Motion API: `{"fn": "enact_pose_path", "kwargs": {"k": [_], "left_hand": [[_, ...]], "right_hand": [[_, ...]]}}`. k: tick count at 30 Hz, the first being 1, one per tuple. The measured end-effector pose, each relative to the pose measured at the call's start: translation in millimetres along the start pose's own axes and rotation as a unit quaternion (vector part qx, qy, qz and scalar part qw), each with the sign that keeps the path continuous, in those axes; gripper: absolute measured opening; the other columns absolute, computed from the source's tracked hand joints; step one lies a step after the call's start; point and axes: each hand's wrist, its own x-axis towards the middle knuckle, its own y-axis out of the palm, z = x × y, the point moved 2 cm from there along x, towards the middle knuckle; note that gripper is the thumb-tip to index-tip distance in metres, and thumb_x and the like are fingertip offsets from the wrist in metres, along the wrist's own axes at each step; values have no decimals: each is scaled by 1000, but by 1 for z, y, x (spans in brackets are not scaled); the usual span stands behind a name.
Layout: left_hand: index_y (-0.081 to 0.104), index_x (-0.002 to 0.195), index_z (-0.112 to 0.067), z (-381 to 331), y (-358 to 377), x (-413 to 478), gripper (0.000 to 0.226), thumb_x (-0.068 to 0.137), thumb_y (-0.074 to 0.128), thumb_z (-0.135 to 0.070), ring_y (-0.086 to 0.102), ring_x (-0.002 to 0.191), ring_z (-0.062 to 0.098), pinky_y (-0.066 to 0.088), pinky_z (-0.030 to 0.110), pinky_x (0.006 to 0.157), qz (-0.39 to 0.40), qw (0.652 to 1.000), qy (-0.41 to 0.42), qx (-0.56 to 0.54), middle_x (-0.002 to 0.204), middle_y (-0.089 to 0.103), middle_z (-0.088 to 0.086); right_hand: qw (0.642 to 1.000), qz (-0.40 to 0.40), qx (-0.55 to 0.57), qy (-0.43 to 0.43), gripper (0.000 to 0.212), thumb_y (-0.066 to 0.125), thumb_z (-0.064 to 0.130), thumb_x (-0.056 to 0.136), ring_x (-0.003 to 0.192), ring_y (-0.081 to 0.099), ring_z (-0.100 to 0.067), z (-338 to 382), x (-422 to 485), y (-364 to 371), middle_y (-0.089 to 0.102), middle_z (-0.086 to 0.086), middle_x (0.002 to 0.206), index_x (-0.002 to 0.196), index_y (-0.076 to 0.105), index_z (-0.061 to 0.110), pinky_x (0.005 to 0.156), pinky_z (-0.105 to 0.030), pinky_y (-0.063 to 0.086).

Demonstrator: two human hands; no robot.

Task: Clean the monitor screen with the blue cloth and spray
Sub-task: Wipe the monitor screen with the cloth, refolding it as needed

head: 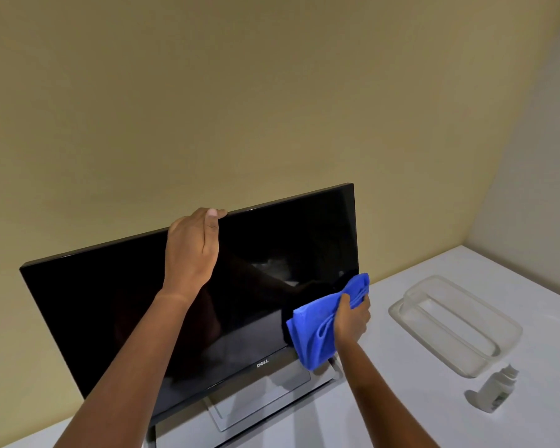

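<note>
We are wiping, not spraying: our right hand is closing its fingers around a bunched fold of the blue cloth and pressing it against the lower right part of the monitor screen, close to the right edge and just above the bottom bezel. Our left hand is steadying the monitor, fingers curling over the top edge with the palm lying on the upper glass, gripping nothing but the panel itself. The spray bottle is standing untouched on the white table to the right, just beside a clear plastic container. A faint smeary patch is showing on the glass above the cloth, so we are judging the wipe as only partly done. The next move calls for sweeping the cloth left across the panel with light, even pressure while the left hand shifts clear of the glass it is covering.
</note>
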Motion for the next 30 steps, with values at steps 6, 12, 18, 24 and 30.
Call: {"fn": "enact_pose_path", "kwargs": {"k": [6, 12, 18, 24, 30], "left_hand": [[64, 112, -9, -1, -1, 0, 45, 100, 24, -25, 56, 110, 29, 31, 33, 99, 2, 1000, -1, -8, 108, 69, 11], [63, 113, -10, -2, -3, -1, 47, 100, 22, -28, 54, 114, 27, 25, 24, 95, 17, 1000, -4, -8, 113, 68, 9], [64, 110, -6, -5, -2, 1, 52, 96, 22, -32, 60, 105, 28, 27, 24, 91, 8, 1000, 24, 11, 109, 69, 11], [64, 110, -10, -3, -5, 2, 57, 92, 16, -35, 57, 108, 25, 25, 18, 92, 15, 1000, 24, -1, 113, 68, 8], [64, 111, -10, -1, -7, 4, 60, 91, 15, -38, 56, 113, 21, 29, 21, 97, 29, 999, 18, -33, 116, 67, 6]], "right_hand": [[997, 30, -54, -50, 58, 46, 26, 95, 128, 38, -40, -27, -59, 20, 30, -17, 149, 146, 22, 13, 105, -47, 34], [983, -19, -119, -136, 53, 42, 24, 97, 133, 31, -40, 14, -47, 18, 22, -12, 155, 146, 22, 16, 106, -49, 31], [911, -17, -132, -390, 53, 46, 30, 93, 128, 39, -39, 83, -97, 57, 30, -11, 152, 143, 33, 18, 101, -50, 38], [737, 67, -232, -632, 44, 43, 51, 84, 127, 34, -32, 44, -181, 97, 37, -1, 143, 124, 44, 32, 91, -47, 49], [633, 11, -249, -733, 56, 28, 60, 91, 137, 25, -29, 62, -104, 81, 34, 3, 150, 142, 24, 38, 105, -55, 36]]}}
